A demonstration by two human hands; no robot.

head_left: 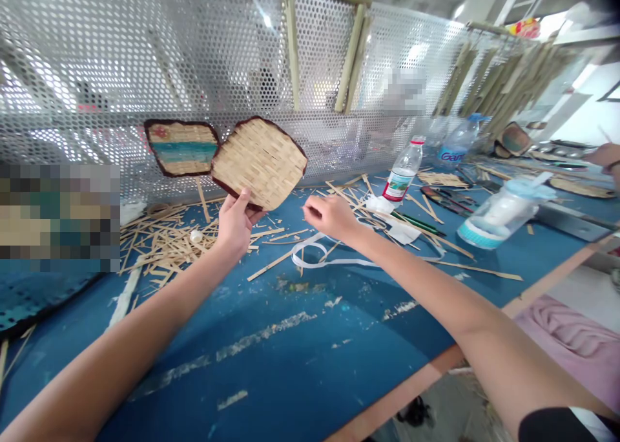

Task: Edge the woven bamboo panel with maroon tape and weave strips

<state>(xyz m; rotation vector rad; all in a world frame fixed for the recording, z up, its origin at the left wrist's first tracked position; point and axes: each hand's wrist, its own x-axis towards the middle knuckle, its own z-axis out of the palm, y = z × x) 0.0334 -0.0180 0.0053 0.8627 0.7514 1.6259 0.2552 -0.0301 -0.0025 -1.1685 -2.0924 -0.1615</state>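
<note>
A woven bamboo panel (pixel 260 164) with a dark brown bound edge is held up above the table by my left hand (pixel 235 221), which grips its lower edge with the thumb on the front. To the right of the panel and apart from it is my right hand (pixel 333 216), its fingers curled closed; whether anything lies inside them is hidden. A white flat strip (pixel 310 254) loops on the table just below that hand. Behind the panel, at its left, a painted woven piece (pixel 183 150) on a thin stick leans by the mesh screen.
Loose bamboo strips (pixel 169 245) are heaped at the left of the blue table (pixel 290 364). A labelled water bottle (pixel 403 174), a blue-lidded cup (pixel 498 216) and a large bottle (pixel 458 143) stand at the right. A perforated metal screen (pixel 329 138) rises behind. Another person's hand (pixel 605 156) shows far right.
</note>
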